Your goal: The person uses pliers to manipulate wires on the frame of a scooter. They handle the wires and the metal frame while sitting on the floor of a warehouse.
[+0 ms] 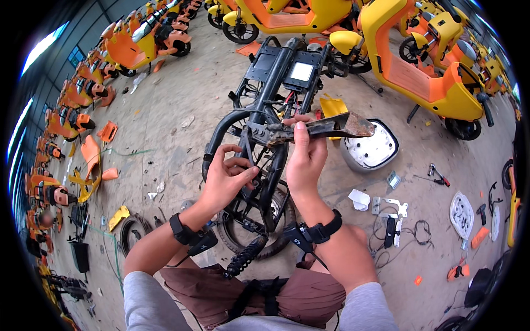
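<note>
Right hand point(305, 157), fingers pinching the rusty bracket point(338, 127) by the black frame point(271, 83); left hand point(225, 176) close by, fingers curled, whether gripping I can't tell

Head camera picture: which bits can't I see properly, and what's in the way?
- Head view: parts of the right hand, behind the metal part it holds.
- Head view: part of the black frame, behind the left hand.
- Head view: some of the wheel, behind that frame.
- Head view: the rest of the yellow scooter at far right, cut off by the dark round edge.
</note>
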`<state>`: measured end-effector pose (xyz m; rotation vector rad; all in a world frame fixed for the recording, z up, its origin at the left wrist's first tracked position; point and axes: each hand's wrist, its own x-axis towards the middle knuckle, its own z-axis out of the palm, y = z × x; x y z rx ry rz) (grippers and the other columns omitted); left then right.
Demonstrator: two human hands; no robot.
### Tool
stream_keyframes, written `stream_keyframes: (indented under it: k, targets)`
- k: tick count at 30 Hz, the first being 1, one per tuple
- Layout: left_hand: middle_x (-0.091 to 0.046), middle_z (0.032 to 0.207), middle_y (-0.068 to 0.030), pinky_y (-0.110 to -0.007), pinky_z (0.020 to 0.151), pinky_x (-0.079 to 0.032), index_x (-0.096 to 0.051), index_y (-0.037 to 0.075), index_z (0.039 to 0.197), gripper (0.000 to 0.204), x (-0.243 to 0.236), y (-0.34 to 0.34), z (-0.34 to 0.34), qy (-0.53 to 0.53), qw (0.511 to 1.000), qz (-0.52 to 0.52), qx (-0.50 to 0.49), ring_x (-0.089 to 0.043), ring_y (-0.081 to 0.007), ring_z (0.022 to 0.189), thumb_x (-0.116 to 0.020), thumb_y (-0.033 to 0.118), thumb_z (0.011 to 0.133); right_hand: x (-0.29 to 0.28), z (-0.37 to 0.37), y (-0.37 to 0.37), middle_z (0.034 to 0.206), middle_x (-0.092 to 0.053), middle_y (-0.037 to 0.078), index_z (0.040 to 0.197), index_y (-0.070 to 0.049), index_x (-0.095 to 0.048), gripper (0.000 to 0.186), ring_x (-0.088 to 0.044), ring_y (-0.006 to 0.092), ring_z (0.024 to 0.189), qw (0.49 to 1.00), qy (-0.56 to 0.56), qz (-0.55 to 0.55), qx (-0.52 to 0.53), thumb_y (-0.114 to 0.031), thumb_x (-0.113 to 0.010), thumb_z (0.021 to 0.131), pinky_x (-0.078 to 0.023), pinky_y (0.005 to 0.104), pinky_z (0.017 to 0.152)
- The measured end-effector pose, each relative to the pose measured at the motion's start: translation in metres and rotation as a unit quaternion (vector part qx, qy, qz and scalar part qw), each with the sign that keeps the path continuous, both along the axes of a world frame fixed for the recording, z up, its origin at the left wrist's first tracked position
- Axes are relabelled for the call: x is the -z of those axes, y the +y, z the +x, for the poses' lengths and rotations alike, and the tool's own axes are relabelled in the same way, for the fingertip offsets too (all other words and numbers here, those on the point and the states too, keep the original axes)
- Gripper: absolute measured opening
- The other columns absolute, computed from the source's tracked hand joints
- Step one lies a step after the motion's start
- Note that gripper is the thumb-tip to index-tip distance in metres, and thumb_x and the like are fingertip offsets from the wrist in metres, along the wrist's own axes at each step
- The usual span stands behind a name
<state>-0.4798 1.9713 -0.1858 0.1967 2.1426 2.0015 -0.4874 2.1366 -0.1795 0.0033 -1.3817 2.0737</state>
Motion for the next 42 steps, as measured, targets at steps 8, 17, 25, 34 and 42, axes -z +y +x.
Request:
stream_keyframes:
  k: [8,17,25,34,42]
  targets:
    - [-0.058,0.077,-0.0014,-0.025,0.05,-0.046,-0.059,0.002,0.101,0.014,0.005,-0.043,-0.02,-0.185,0.983,0.016,-0.015,-0.053,-0.0083,0.059,-0.056,0.013,0.092,0.006,-0.004,0.001,0.093,-0.062,0.002,0.102,-0.002,-0.056,0.016,-0.053,0.0073,0.079,0.999,0.033,-0.009,0.005,-0.016,-0.051,0.096,-0.043,0.0239,0.074]
    - [-0.056,0.075,-0.0052,-0.022,0.043,-0.034,-0.051,0.004,0.103,0.017,-0.039,-0.08,-0.097,-0.142,0.986,-0.083,0.016,-0.042,-0.0065,0.052,-0.058,0.004,0.088,0.003,-0.001,0.001,0.072,-0.055,-0.002,0.103,-0.003,-0.054,0.017,-0.046,0.003,0.06,1.0,0.007,-0.02,-0.002,-0.018,-0.055,0.095,-0.038,0.0203,0.053]
    - [-0.055,0.084,-0.0026,-0.023,0.055,-0.04,-0.052,0.0,0.114,0.034,-0.043,-0.042,-0.171,-0.065,0.993,-0.097,-0.016,-0.05,-0.0093,0.071,-0.063,0.001,0.082,0.0,-0.001,0.0,0.07,-0.054,-0.003,0.103,-0.003,-0.054,0.017,-0.046,0.0027,0.057,1.0,0.006,-0.022,-0.006,-0.018,-0.055,0.095,-0.037,0.0199,0.051]
    - [-0.067,0.089,-0.0164,-0.033,0.072,-0.048,-0.05,0.003,0.126,0.044,-0.055,0.063,-0.147,0.256,0.92,-0.288,0.077,-0.061,-0.0207,0.074,-0.058,0.005,0.082,-0.001,0.0,0.002,0.077,-0.055,-0.001,0.105,-0.002,-0.054,0.02,-0.049,0.004,0.066,1.0,-0.004,-0.026,-0.015,-0.018,-0.055,0.095,-0.04,0.0203,0.059]
    - [-0.061,0.096,-0.0156,-0.036,0.076,-0.048,-0.057,0.003,0.115,0.033,-0.074,0.058,-0.086,0.401,0.847,-0.292,0.19,-0.06,-0.0288,0.087,-0.051,0.0,0.083,-0.001,0.003,0.002,0.096,-0.062,0.003,0.105,-0.002,-0.056,0.018,-0.047,0.0044,0.077,0.999,-0.01,-0.024,-0.026,-0.016,-0.05,0.096,-0.039,0.0208,0.07]
